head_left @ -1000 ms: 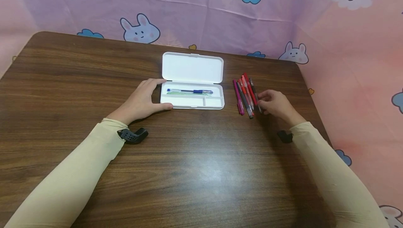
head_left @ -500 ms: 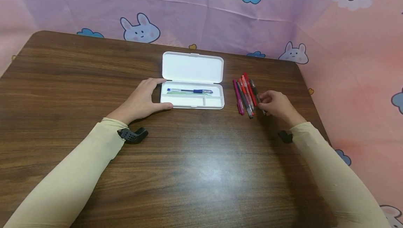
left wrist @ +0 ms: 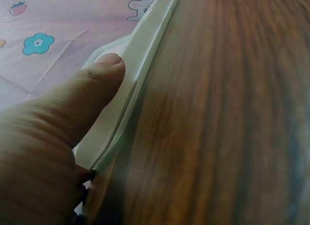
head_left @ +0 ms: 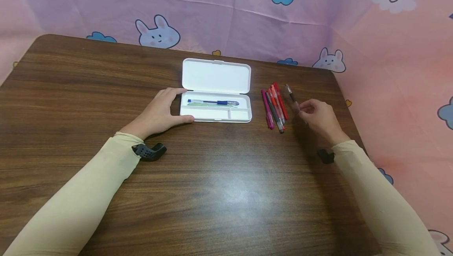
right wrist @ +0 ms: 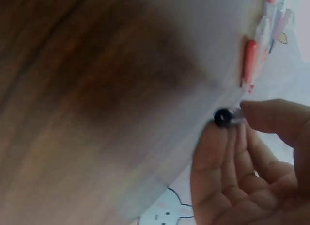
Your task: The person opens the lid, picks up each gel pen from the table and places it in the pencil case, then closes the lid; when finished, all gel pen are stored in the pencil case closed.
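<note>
An open white pencil case [head_left: 240, 115] lies on the table, its lid tipped back. A blue pen [head_left: 214, 102] and a thin greenish strip [head_left: 212, 105] are inside its long back compartment. My left hand [head_left: 159, 112] spans the case's left end, thumb against the front wall and fingertips at the hinge corner; the left wrist view shows the thumb [left wrist: 104, 74] pressed on that wall. With thumb and fingertips, my right hand [head_left: 320, 118] pinches a clear-barrelled pen with a dark grip [head_left: 291, 94]. Its black end [right wrist: 223, 117] faces the right wrist camera.
Right of the case lie several pens: a magenta pen [head_left: 267, 108], a dark grey pen [head_left: 275, 112] and red pens [head_left: 281, 100] in a loose bundle. The brown table [head_left: 212, 177] meets a patterned cloth [head_left: 230, 12] behind and at the right.
My right hand has drawn the dark-gripped pen away from the bundle, to the right. The left hand and the case have stayed in place.
</note>
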The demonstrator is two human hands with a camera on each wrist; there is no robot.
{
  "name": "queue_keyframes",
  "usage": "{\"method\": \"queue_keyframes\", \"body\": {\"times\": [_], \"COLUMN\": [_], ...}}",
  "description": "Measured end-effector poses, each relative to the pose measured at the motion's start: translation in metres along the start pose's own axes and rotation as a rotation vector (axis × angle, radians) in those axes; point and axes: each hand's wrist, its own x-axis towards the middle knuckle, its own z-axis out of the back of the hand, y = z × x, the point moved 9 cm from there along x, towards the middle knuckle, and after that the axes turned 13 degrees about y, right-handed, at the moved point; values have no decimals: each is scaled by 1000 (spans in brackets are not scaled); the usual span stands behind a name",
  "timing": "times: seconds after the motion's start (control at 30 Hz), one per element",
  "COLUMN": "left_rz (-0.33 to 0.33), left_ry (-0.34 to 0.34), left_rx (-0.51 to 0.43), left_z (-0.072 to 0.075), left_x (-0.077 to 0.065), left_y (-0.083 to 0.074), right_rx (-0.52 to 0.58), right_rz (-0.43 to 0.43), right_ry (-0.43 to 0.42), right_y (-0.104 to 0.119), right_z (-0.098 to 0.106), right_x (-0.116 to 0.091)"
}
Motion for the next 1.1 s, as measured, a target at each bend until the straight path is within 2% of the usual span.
{"method": "queue_keyframes", "body": {"times": [0.13, 0.33, 0.43, 0.63, 0.77, 1.1], "left_rz": [4, 3, 1, 3, 7, 11], "left_ry": [0, -1, 1, 7, 12, 6], "left_rx": [0, 5, 5, 3, 3, 1], "left_z": [0, 1, 1, -1, -2, -1], "left_x": [0, -1, 0, 2, 3, 3], "left_y": [1, 5, 4, 2, 1, 5], "right_rx": [-22, -114, -159, -307, -395, -457], "right_rz": [72, 287, 373, 462, 504, 515], "right_ry": [-88, -145, -128, -12, 39, 120], "right_y": [22, 94, 131, 187, 205, 216], "right_z": [6, -5, -18, -56, -76, -98], "right_x": [2, 16, 24, 44, 54, 66]}}
